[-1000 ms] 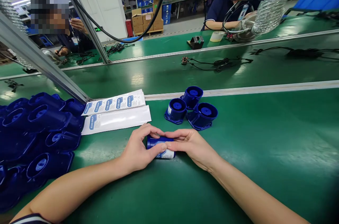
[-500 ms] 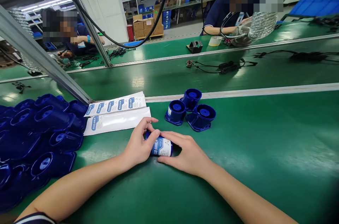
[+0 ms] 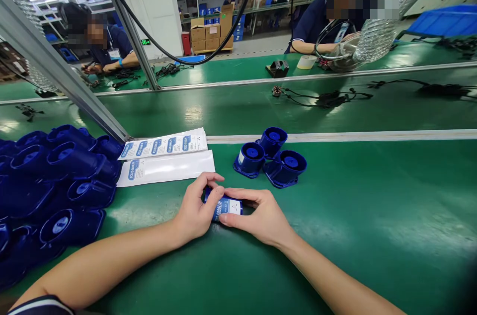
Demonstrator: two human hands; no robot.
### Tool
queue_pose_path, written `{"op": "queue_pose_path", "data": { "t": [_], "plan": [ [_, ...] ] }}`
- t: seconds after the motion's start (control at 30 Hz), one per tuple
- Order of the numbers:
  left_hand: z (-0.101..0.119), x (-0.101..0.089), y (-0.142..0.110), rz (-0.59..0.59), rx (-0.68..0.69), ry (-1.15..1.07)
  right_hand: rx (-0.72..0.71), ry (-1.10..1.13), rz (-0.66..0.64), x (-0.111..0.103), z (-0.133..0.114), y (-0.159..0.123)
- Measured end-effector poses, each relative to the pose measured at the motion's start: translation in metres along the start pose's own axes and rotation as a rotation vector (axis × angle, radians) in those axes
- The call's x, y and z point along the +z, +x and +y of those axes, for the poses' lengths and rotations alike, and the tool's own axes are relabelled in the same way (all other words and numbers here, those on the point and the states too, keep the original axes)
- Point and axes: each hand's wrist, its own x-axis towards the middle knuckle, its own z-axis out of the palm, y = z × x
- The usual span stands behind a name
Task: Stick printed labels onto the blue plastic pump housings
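Observation:
A blue plastic housing (image 3: 231, 206) lies on its side on the green bench, with a white-and-blue label on its curved wall. My left hand (image 3: 199, 208) closes round its left end, thumb across the top. From the right, my right hand (image 3: 264, 215) grips it, fingers along the far side and thumb pressing on the label's lower edge. Both palms hide parts of the housing. Beyond my hands stand three similar blue housings (image 3: 285, 168), upright and close together. Left of them lie two label sheets (image 3: 182, 164) on white backing, one with a row of labels and one mostly bare.
Many blue housings (image 3: 70, 161) are heaped at the left. A slanted metal post (image 3: 93, 109) rises behind them. A white strip (image 3: 335, 136) borders the bench, with black cables (image 3: 328, 100) beyond. Across from me, two co-workers (image 3: 311, 22) sit at another green bench.
My right thumb has moved up from below the housing onto its label. The housing seems slightly turned, its label facing up more. The camera view has shifted a little.

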Motion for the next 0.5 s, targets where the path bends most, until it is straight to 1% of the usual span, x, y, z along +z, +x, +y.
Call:
{"op": "queue_pose_path", "data": {
  "t": [0.07, 0.17, 0.27, 0.37, 0.43, 0.47, 0.5],
  "plan": [
    [0.0, 0.001, -0.005, -0.005, 0.029, 0.002, 0.062, 0.083, -0.018, 0.0, 0.002, 0.002],
    [-0.001, 0.003, -0.01, -0.014, 0.069, 0.003, 0.078, 0.125, -0.029, 0.0, 0.003, 0.006],
    [-0.005, 0.005, -0.009, -0.004, 0.104, -0.001, 0.042, 0.117, -0.051, -0.003, 0.001, 0.01],
    [-0.01, 0.003, -0.007, 0.019, 0.125, -0.03, -0.026, 0.028, -0.037, -0.007, -0.002, 0.009],
    [-0.014, -0.002, -0.009, 0.037, 0.099, -0.049, -0.137, -0.11, -0.001, -0.005, -0.004, 0.005],
    [-0.016, -0.004, -0.01, 0.039, 0.058, -0.048, -0.21, -0.205, 0.008, -0.001, -0.005, 0.004],
    [-0.019, -0.006, -0.012, 0.035, 0.021, -0.048, -0.366, -0.369, -0.032, 0.004, -0.004, 0.003]
  ]
}}
